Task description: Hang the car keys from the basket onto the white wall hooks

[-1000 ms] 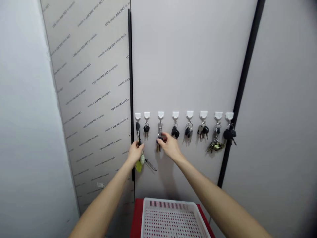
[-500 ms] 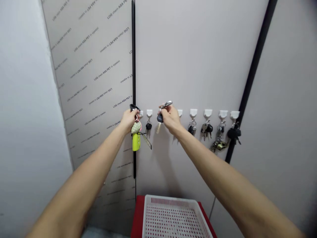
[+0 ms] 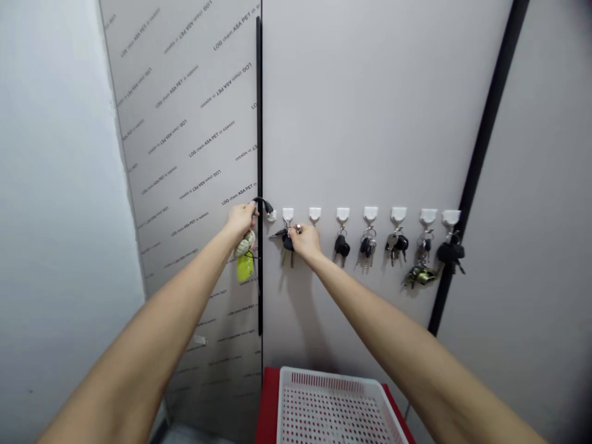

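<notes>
As your left hand (image 3: 240, 220) grips a black key fob (image 3: 263, 204) at the black wall strip (image 3: 259, 123), a yellow tag (image 3: 245, 267) dangling, your right hand (image 3: 305, 242) closes its fingers (image 3: 293, 233) on a key ring (image 3: 298, 229) under the white hooks (image 3: 343, 214); well below, a white perforated basket (image 3: 333, 374) sits on a red stand (image 3: 269, 401).

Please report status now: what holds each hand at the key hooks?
Left grip: shut on black key, pale charm and yellow tag hanging below. Right grip: at black key fob under second white hook. Black wall strip beside left grip.
</notes>
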Motion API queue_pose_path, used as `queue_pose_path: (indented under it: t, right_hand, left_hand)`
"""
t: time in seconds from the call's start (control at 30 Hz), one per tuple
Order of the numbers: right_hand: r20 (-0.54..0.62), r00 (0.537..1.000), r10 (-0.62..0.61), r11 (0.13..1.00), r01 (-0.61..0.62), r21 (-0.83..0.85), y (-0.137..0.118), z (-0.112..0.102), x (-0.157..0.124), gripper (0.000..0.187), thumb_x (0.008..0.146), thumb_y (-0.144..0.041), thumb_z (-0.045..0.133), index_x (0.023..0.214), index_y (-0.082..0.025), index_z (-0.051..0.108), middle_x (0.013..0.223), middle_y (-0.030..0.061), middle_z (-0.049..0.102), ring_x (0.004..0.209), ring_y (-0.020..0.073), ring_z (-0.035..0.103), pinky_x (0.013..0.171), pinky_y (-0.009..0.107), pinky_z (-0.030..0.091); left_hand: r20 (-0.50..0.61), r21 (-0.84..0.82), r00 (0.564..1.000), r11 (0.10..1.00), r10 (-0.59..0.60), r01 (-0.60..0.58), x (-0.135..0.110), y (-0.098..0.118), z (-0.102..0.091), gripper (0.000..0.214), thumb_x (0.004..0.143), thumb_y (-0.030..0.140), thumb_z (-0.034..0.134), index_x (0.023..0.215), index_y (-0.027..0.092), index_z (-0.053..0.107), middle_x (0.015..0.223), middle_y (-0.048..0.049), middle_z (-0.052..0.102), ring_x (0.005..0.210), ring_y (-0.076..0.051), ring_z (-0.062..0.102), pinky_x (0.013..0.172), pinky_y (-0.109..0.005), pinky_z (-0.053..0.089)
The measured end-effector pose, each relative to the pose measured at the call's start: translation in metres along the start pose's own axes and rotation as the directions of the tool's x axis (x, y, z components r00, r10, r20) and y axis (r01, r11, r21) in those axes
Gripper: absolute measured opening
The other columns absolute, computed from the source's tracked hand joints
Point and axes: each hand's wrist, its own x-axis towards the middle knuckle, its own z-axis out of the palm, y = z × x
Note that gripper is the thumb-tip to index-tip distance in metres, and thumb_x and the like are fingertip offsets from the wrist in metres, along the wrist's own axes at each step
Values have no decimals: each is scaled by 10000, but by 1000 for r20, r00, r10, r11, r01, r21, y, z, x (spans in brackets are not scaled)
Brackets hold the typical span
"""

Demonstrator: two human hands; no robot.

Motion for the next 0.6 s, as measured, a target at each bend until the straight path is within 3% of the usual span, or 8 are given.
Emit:
queue_pose_path:
  t: [0.07,0.2,0.27,0.4,0.5,0.6]
  right_hand:
    - [-16,1000,-25,999,25,-24,-7,-6,6,194,623,-240,376,620,-150,547,602,33,561,561,104,488,505,187,342]
    - [12,998,-59,992,60,-110,-21,-21,23,142,587,-237,416,537,-150,517,522,34,524,539,121,481,468,204,331]
    - [103,994,-23,991,36,-126,-25,-28,29,84,541,-207,465,486,-149,491,459,27,485,503,126,470,437,212,325]
    - [290,952,97,993,-75,-89,-29,-37,29,97,498,-168,506,429,-146,441,376,7,411,390,110,419,354,220,302]
    - [261,961,96,995,-94,-20,-36,-38,30,93,525,-176,484,452,-144,437,399,9,419,363,99,403,335,227,302]
    - [235,966,107,992,-89,-88,-44,-36,37,93,528,-169,481,449,-139,442,392,12,415,391,115,428,353,233,312]
  left_hand:
    - [-43,-77,998,996,-36,32,-2,-2,-4,233,698,294,332,556,146,443,293,59,324,231,-41,249,310,-169,178]
    - [90,-16,994,998,-66,68,-6,-9,-5,215,691,284,338,578,146,459,295,54,327,236,-47,247,310,-172,166]
    - [116,81,993,997,-12,3,-6,-9,-3,196,676,279,362,590,148,479,299,49,340,247,-53,266,319,-175,180]
    - [66,273,990,952,128,-142,2,-2,0,187,646,277,399,567,153,513,318,32,371,305,-72,326,363,-184,218]
    - [69,433,982,881,176,-188,9,3,5,175,606,264,447,489,155,518,341,15,390,370,-94,368,396,-194,229]
    - [86,508,972,830,218,-231,12,6,13,182,579,273,481,440,159,511,385,-1,421,437,-112,406,427,-198,244]
